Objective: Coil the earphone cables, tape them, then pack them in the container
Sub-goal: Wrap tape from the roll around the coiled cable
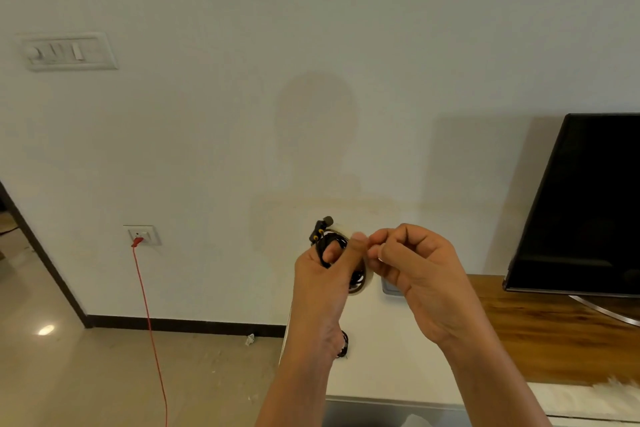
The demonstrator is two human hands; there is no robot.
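Observation:
My left hand (323, 274) is raised in front of the wall and grips a coiled black earphone cable (334, 239) together with a roll of clear tape (362, 282). The earbuds and a yellow-tipped plug stick out above the fingers. My right hand (412, 270) is close beside it on the right, its fingertips pinching at the edge of the tape roll near my left thumb. Another black earphone bundle (343, 345) lies on the white counter (381, 357) below, mostly hidden by my left wrist. No container shows.
A black TV (588, 204) on a curved stand sits on the wooden top (540, 333) at right. A grey object (391, 288) lies behind my right hand. A red cord (149, 322) hangs from a wall socket (142, 235) to the floor at left.

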